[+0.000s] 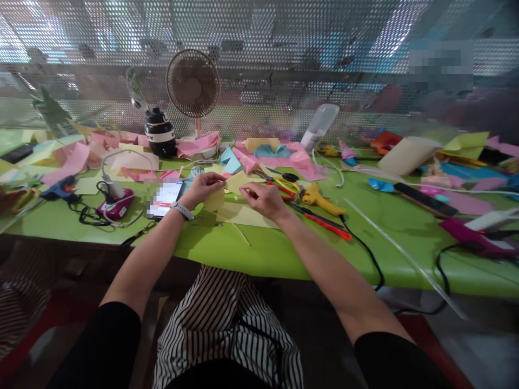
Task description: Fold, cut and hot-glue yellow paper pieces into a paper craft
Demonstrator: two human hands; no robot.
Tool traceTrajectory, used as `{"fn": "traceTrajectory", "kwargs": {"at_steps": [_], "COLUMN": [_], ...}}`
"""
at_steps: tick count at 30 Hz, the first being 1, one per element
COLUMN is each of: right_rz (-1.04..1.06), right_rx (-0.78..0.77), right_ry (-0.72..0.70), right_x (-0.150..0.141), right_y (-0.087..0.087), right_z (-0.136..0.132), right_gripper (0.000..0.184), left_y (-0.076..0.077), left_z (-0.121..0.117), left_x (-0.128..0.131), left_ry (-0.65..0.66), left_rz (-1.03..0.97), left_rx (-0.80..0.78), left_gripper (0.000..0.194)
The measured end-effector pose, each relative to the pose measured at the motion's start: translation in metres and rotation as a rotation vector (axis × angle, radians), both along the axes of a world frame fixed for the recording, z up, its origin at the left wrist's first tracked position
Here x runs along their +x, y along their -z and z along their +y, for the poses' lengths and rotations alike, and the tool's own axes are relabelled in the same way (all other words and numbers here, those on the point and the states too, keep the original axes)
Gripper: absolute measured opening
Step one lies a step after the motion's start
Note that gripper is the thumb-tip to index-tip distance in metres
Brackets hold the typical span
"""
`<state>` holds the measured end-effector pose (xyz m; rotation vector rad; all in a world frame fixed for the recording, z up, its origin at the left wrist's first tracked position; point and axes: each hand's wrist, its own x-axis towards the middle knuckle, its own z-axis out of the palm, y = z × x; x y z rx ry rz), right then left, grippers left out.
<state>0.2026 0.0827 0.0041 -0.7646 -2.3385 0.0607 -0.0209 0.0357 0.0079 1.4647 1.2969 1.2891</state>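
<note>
Over the front middle of the green table, my left hand (203, 187) pinches a piece of yellow paper (235, 183). My right hand (265, 200) is closed at the paper's right edge, thumb and finger pressed together. A yellow flap (214, 200) hangs below my left fingers; whether it belongs to the same piece cannot be made out. Beneath my hands lies a pale yellow strip of paper (247, 214). A thin yellow sliver (242, 234) rests nearer the table edge. Beside my left wrist is a lit phone (167, 199).
Right of my hands are yellow-handled scissors (290, 185), a yellow glue gun (322, 200) and a red-handled tool (328, 225). A clear glue stick (399, 251) overhangs the edge. Behind stand a fan (193, 84), black bottle (159, 134) and coloured paper scraps (279, 154). Left sits a magenta power strip (117, 205).
</note>
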Motion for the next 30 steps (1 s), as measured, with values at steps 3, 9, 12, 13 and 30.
{"fn": "traceTrajectory", "kwargs": {"at_steps": [3, 9, 12, 13, 30], "right_rz": [0.018, 0.040, 0.104, 0.099, -0.029], "right_rx": [0.023, 0.067, -0.001, -0.043, -0.316], "right_ry": [0.005, -0.044, 0.179, 0.291, 0.761], "right_x": [-0.002, -0.007, 0.018, 0.030, 0.126], "right_y": [0.003, 0.003, -0.007, -0.011, -0.046], "right_z": [-0.002, 0.011, 0.025, 0.030, 0.059], "right_gripper": [0.030, 0.028, 0.028, 0.027, 0.017], "left_y": [0.000, -0.004, -0.012, -0.014, -0.020], "left_z": [-0.001, -0.002, -0.004, -0.005, 0.000], "left_x": [0.001, 0.001, -0.002, -0.003, -0.010], "left_ry": [-0.004, 0.005, -0.051, -0.068, -0.105], "left_rz": [0.011, 0.029, -0.004, -0.009, -0.040], "left_rx": [-0.002, -0.015, 0.009, 0.014, -0.043], "left_gripper": [0.030, 0.033, 0.037, 0.037, 0.038]}}
